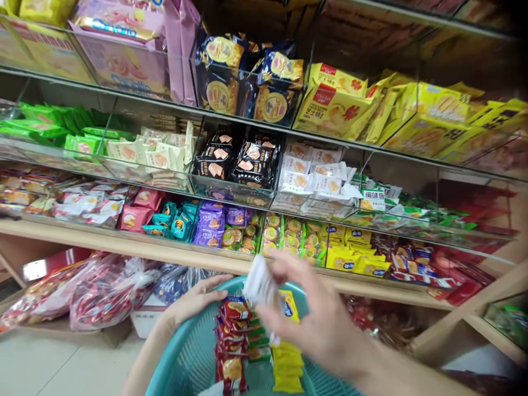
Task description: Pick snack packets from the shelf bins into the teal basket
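My left hand grips the far rim of a teal plastic basket at the bottom of the view. The basket holds red snack packets and yellow packets. My right hand hovers over the basket, blurred by motion, with its fingers pinched on a small white packet. Both hands are in front of snack shelves.
Tiered clear bins hold wrapped snacks: white packets, black packets, green ones, yellow boxes. A wooden shelf edge runs below them. Clear bags of red sweets lie on the floor at left.
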Available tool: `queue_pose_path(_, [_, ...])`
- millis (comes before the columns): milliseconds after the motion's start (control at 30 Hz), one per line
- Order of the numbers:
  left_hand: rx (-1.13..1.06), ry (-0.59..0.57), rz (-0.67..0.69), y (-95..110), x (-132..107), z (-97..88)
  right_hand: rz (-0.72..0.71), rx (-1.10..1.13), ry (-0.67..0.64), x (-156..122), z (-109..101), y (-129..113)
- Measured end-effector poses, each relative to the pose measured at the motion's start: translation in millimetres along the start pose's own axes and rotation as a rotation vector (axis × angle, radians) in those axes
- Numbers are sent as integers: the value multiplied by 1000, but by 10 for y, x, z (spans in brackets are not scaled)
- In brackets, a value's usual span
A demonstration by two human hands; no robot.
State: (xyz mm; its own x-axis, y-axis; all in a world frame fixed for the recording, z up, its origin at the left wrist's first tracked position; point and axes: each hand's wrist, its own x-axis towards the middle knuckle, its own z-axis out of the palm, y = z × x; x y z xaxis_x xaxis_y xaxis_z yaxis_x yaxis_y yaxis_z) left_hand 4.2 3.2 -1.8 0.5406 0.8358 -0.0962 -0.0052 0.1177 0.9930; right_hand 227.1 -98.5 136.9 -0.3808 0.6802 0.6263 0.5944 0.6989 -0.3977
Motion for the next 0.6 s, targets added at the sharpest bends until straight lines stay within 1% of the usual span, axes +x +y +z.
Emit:
queue_pose_path(67, [-13,-6,-2,-19,4,1,158,110,-257,-264,310,-93])
queue_pose_path(133, [-20,-9,-10,-34,5,-1,255,156,-466,-464,620,-105])
queue_pose_path(200, [-16,-16,-13,-46,6,-7,300,120,-608,-603,898,-71])
queue_pose_path(233, [-12,-19,-9,-51,7,-11,309,82,-654,-649,1013,-51])
queue_pose_path(300, [-10,-22,-1,-58,9,-18,309,-9,-700,-692,1177,-28])
queue_pose_path(400, [-30,-27,-3,-63,9,-22,324,-136,-778,-659,1284,-67])
queue_pose_path(467, [-38,-31,-6,-61,7,-21,365,-207,-824,-614,1327,-127])
queue_pose_path(533, [-33,-31,-7,-59,6,-19,409,-260,-848,-593,1406,-182])
queue_pose_path(600, [-15,-21,-5,-59,6,-23,454,-322,-853,-628,1530,-203])
